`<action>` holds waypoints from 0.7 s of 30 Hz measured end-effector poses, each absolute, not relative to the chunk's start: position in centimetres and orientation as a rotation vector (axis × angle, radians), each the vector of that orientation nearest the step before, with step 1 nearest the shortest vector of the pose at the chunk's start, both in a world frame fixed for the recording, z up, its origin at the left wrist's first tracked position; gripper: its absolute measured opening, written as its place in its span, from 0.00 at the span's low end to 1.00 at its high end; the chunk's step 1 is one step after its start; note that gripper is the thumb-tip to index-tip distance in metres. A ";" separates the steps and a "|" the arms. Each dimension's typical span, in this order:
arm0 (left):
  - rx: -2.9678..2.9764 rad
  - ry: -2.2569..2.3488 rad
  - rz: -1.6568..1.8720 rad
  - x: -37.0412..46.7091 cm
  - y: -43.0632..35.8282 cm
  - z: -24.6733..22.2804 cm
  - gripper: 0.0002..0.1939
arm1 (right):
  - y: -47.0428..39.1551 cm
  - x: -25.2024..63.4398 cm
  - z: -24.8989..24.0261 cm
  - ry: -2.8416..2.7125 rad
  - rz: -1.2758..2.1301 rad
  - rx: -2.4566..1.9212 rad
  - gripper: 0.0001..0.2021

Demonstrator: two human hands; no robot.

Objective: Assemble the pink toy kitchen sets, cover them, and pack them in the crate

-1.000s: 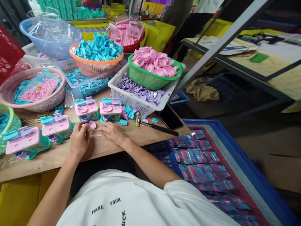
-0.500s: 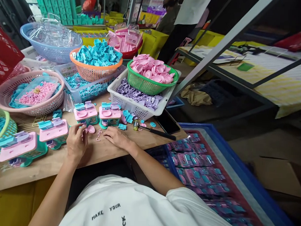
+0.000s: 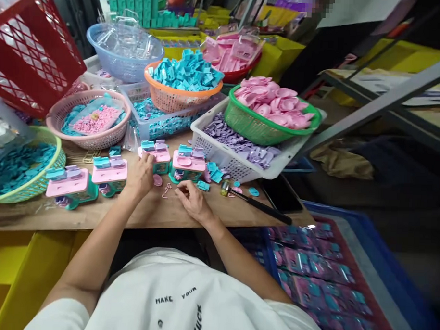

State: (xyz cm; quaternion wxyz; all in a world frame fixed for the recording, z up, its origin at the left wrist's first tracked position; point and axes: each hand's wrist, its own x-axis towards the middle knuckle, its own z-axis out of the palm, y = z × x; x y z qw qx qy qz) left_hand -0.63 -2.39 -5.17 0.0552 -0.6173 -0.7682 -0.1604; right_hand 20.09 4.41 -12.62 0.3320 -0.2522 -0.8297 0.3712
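Note:
My left hand [image 3: 142,176] is at the front left of a pink-topped toy unit [image 3: 159,153], its fingers bent together at the top's edge; what they hold, if anything, is hidden. My right hand [image 3: 193,200] rests on the wooden table [image 3: 146,218] below another unit [image 3: 187,164], thumb and forefinger nearly meeting; anything between them is too small to tell. Small pink hooked pieces [image 3: 166,189] and a pink oval dish [image 3: 158,180] lie between my hands. Two more units [image 3: 109,173] [image 3: 71,184] stand to the left.
Baskets of blue pieces [image 3: 187,70], pink dishes [image 3: 272,102] and purple pieces [image 3: 242,141] line the back. A black-handled hammer [image 3: 261,210] and a phone [image 3: 282,193] lie on the right. A blue-rimmed tray [image 3: 369,237] of packed toys is below.
The view has swung left, shifting the scene rightward. My left hand has gone up from beside the loose pink dish to the unit's top. My right hand's fingers have drawn into a pinch.

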 end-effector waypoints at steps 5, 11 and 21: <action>-1.765 -2.202 -0.806 0.0 -5.6 -7.3 0.22 | 3.5 19.6 -13.5 -1.799 1.515 -0.774 0.15; -1.799 -2.175 -0.628 1.1 -5.3 -9.0 0.14 | 3.0 19.4 -13.1 -1.730 1.719 -0.671 0.14; -1.872 -2.281 -0.158 1.6 -2.1 -9.1 0.11 | 3.9 20.8 -12.7 -2.086 1.010 -0.708 0.06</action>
